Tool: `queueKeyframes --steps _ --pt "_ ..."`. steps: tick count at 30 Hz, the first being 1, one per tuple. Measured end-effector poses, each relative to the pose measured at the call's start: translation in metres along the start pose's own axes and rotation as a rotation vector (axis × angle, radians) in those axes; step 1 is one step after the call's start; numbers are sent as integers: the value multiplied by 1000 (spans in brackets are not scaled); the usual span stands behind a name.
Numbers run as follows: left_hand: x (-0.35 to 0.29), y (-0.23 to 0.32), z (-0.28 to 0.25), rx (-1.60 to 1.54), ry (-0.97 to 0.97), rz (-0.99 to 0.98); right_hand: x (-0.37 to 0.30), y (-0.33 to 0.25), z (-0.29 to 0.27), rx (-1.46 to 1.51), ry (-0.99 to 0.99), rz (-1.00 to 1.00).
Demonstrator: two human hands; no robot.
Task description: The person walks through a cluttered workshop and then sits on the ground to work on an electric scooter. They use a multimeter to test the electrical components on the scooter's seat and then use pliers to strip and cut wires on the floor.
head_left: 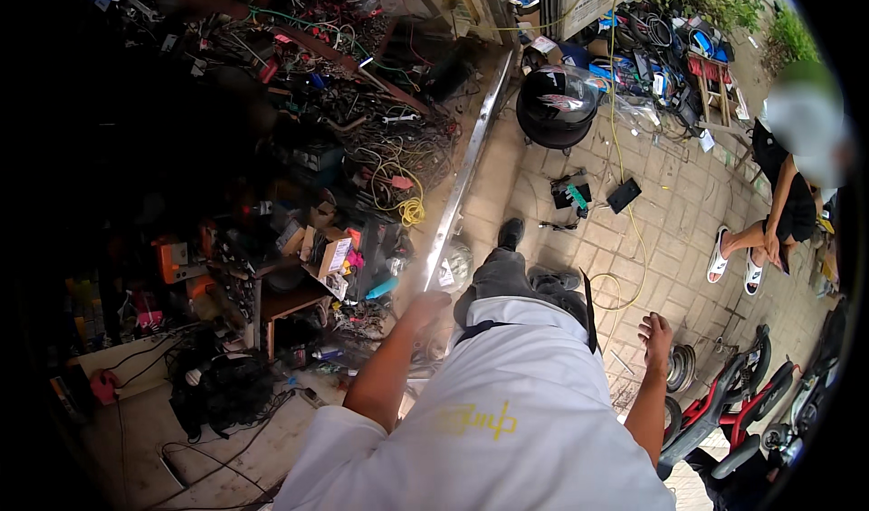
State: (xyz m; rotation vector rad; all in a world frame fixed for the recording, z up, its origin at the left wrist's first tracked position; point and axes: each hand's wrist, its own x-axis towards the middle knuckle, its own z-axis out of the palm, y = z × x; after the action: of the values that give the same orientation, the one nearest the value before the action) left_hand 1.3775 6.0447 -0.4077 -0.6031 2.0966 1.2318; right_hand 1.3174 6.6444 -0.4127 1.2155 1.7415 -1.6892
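Observation:
My left hand (427,309) hangs at my left side, near the lower end of a long shiny metal strip (472,153) along the doorway floor. Its fingers are smeared, so I cannot make out whether it holds anything. Out to my right, my right hand (657,334) hangs over the paving with its fingers loosely bent and apart, nothing visible in it. On the bricks ahead lie a green circuit board (577,197) beside dark parts and a flat black rectangular piece (625,195). A black helmet (558,104) with a clear visor sits farther ahead.
Tools, cables and scrap (385,131) are heaped on the left, with a coiled yellow cable (412,210). A yellow hose (644,256) crosses the paving. At the right, a person in white sandals (718,256) sits; a red and black frame (724,402) stands nearer.

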Motion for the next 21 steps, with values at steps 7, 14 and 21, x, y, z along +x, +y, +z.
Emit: queueKeyframes --steps 7,14,21 --pt "30 -10 -49 131 43 15 -59 -34 54 -140 4 13" --pt "109 41 -94 6 -80 30 -141 26 68 -22 168 176" --pt "119 120 -109 129 -238 153 -236 84 87 151 317 302"
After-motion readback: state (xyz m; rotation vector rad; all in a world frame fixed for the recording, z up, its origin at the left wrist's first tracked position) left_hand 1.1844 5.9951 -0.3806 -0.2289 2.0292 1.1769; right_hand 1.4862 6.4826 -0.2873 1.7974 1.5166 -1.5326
